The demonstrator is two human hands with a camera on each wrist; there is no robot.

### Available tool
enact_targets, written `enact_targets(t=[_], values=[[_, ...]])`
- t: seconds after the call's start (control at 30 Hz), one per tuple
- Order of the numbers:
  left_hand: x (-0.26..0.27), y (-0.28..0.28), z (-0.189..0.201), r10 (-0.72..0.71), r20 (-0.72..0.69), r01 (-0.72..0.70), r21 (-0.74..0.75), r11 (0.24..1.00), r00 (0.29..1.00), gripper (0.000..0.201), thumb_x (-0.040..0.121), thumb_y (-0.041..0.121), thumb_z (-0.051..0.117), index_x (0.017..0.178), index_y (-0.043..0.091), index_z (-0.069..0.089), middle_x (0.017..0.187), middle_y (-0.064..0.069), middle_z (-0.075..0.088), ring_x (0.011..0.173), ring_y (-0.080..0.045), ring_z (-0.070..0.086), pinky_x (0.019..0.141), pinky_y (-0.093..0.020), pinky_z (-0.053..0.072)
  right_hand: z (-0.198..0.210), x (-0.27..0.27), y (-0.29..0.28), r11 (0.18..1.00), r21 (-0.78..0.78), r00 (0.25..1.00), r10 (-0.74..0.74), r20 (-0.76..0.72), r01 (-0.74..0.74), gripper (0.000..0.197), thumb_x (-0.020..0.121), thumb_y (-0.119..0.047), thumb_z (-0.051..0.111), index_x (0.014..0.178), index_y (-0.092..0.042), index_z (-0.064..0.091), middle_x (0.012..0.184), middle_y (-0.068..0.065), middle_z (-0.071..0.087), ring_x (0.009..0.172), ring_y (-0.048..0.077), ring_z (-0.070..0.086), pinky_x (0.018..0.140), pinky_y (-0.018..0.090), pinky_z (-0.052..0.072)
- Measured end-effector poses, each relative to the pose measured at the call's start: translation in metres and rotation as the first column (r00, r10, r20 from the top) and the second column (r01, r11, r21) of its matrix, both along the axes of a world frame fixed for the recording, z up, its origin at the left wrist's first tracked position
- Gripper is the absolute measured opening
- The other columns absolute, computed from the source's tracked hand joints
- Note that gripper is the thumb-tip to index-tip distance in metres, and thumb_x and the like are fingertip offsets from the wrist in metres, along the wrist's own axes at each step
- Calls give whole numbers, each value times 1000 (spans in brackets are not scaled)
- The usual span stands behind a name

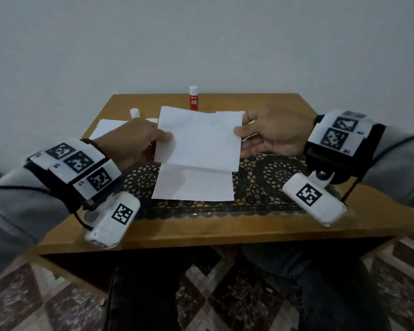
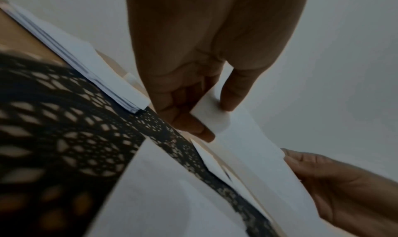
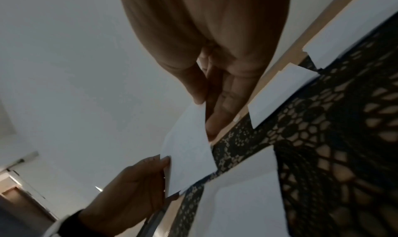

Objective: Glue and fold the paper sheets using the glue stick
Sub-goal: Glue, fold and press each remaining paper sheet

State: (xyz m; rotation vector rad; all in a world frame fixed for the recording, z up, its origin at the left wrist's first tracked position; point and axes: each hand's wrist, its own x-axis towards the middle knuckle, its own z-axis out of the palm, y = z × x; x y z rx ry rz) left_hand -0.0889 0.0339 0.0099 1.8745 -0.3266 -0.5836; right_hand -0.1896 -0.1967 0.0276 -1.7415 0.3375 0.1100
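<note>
Left hand (image 1: 139, 139) and right hand (image 1: 273, 134) each pinch 1 side of a raised sheet (image 1: 198, 139). Glue stick (image 1: 193, 98) stands uncapped at table's far edge; folding apparently underway.

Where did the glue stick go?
In the head view, the glue stick stands upright at the table's far edge, near the middle, just behind the held paper.
</note>
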Motion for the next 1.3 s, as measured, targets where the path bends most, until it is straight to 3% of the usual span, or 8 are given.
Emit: enact_targets(t=[0.13,0.27,0.37,0.4,0.47,0.57,0.83,1.3], values=[[2,8,-3,-33,148,12,140,990,988,28,93,21,59,99,-6,62,98,-11,69,86,-27,65,79,-38,50,-11,2,5,998,-63,996,19,-84,-24,20,92,-5,61,75,-5,50,93,24,63,65,27,72,52,25,56],[3,13,-4,10,167,-46,218,975,986,37,94,24,56,96,-12,60,104,-22,65,92,-34,63,90,-46,50,-20,6,10,993,-102,992,44,-120,-56,15,91,-6,63,80,0,56,82,22,68,62,25,72,51,24,57],[3,14,-11,-17,166,-33,294,955,986,33,94,16,56,66,-2,57,70,-10,63,60,-15,60,59,-24,50,-27,8,11,987,-143,989,52,-139,-72,14,91,-7,63,82,3,59,75,20,69,61,24,71,51,24,57],[4,14,-14,-45,160,-9,326,945,986,34,93,14,59,63,-2,56,67,-10,61,60,-15,58,60,-24,50,-29,8,11,984,-160,988,53,-144,-76,14,91,-7,64,81,3,59,74,20,69,61,24,71,50,23,56],[7,17,-17,-121,157,48,404,914,980,32,90,16,63,74,-11,60,77,-18,63,71,-24,59,69,-31,50,-32,9,11,975,-200,986,61,-156,-92,16,91,-8,64,80,3,60,74,20,70,59,23,70,49,23,55],[11,18,-20,-181,174,77,481,873,968,31,89,20,65,84,-10,66,81,-15,65,73,-21,59,64,-26,49,-35,11,11,952,-271,977,94,-189,-144,19,92,-11,64,79,2,61,72,18,69,58,22,69,48,24,54],[16,15,-21,-331,203,138,627,767,921,41,88,24,66,53,9,52,59,-4,53,59,-16,48,63,-28,43,-40,10,8,912,-356,968,133,-213,-204,20,89,-12,67,74,-2,60,69,14,67,59,20,64,53,25,53],[10,11,-23,-402,257,121,694,709,879,43,88,26,66,53,12,46,55,-1,45,54,-13,39,57,-26,32,-48,9,10,876,-445,980,133,-151,-187,18,89,-14,68,79,-1,60,65,9,66,53,14,63,49,21,52]])
